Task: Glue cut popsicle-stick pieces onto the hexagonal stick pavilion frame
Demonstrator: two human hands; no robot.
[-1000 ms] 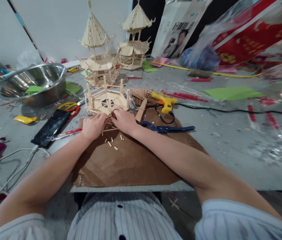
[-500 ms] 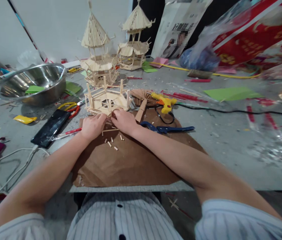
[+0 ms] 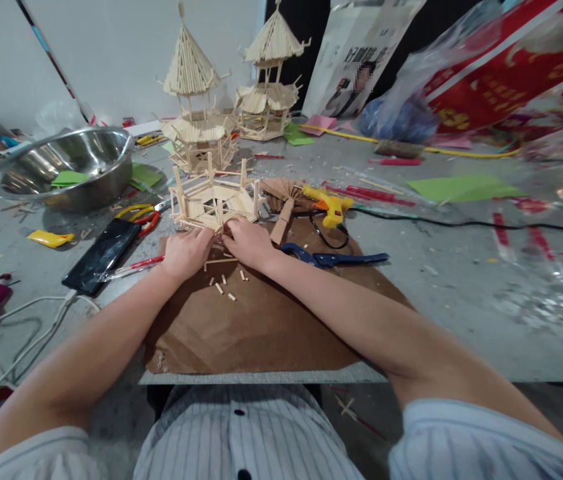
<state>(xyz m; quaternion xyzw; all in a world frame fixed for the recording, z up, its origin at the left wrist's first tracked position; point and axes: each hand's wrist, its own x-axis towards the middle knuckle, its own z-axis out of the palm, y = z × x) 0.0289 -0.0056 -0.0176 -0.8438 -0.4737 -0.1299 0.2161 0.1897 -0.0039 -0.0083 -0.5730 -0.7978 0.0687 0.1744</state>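
Standing well left of the grip, a stainless-steel basin (image 3: 108,179) is set beyond a black smartphone (image 3: 101,257). Nearer, the left hand (image 3: 190,253) is curled at the near edge of a hexagonal stick frame (image 3: 238,203), which is placed just beyond both hands. Beside it, at the same edge, the right hand (image 3: 248,243) is likewise bent in; whether anything is pinched cannot be told, as the fingertips are hidden. Hardly any change is seen over the last second: both hands are kept in place, so steadying or pressing seems suggested. Right of the grip, a yellow glue gun (image 3: 334,208) and blue-handled tool (image 3: 336,259) are left untouched.
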